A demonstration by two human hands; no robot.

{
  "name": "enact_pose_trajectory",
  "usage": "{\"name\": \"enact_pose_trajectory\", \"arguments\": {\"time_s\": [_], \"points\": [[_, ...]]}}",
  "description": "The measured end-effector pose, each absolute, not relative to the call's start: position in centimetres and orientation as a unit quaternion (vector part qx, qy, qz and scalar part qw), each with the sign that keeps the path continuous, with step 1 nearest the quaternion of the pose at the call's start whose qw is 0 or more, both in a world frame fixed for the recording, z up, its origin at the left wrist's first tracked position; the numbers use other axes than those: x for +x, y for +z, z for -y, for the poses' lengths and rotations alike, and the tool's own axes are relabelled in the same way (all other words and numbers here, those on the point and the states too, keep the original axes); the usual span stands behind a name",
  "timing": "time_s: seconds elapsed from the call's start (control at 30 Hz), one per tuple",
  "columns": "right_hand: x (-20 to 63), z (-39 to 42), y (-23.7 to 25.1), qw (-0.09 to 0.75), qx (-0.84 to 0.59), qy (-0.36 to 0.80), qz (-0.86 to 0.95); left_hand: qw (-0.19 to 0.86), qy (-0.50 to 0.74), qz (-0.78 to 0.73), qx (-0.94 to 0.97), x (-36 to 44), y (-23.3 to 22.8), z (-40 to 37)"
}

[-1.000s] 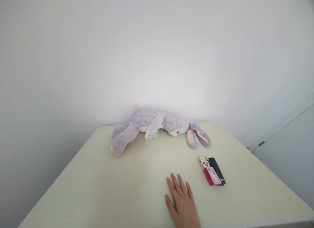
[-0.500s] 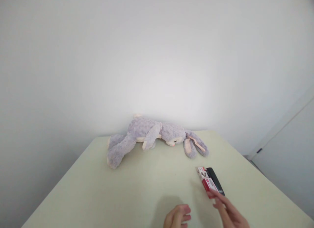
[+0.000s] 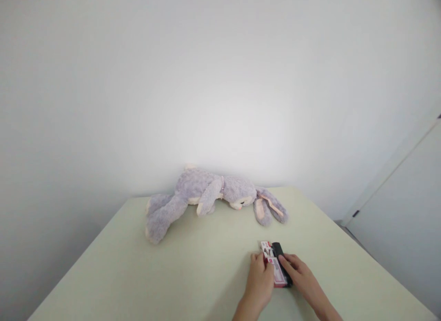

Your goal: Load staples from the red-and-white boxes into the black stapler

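Note:
A small red and white box with a black part along its right side (image 3: 274, 262) lies on the pale green table (image 3: 179, 275). My left hand (image 3: 259, 279) rests against the box's left edge. My right hand (image 3: 300, 277) lies on its black right side, fingers pointing toward the far end. Both hands touch the box, which stays flat on the table. A grey plush bunny (image 3: 210, 196) with long ears lies on its side at the far edge of the table, well beyond the hands.
A plain white wall stands behind the table. A white door or cabinet panel (image 3: 399, 220) with a small dark handle is at the right. The table's right edge runs diagonally toward the lower right corner.
One hand lay flat on the table a second ago. Both hands have since moved onto the box from either side, and the box has shifted slightly toward me and left.

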State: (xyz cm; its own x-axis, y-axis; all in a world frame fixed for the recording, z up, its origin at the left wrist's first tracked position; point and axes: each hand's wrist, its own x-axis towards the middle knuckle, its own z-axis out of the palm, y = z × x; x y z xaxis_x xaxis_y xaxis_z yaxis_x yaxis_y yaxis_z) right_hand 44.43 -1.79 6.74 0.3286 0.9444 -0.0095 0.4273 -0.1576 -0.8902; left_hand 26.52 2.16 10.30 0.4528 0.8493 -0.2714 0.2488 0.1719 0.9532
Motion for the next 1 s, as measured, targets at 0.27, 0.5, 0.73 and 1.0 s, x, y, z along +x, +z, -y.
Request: {"name": "enact_pose_trajectory", "arguments": {"time_s": [0.27,0.5,0.73,1.0], "points": [[27.6,1.4,5.5,0.385,-0.599,0.364,0.6,0.442,0.28,-0.586,0.618,10.8,8.9,-0.2],[22.5,0.1,4.2,0.406,-0.637,0.357,0.549,0.42,0.253,-0.6,0.632,6.1,8.5,0.4],[26.4,1.7,2.9,0.454,-0.674,0.338,0.475,0.282,0.222,-0.68,0.639,7.3,5.5,1.2],[26.3,2.7,4.2,0.463,-0.644,0.343,0.503,0.185,0.285,-0.693,0.636,0.9,6.6,-3.7]]}}
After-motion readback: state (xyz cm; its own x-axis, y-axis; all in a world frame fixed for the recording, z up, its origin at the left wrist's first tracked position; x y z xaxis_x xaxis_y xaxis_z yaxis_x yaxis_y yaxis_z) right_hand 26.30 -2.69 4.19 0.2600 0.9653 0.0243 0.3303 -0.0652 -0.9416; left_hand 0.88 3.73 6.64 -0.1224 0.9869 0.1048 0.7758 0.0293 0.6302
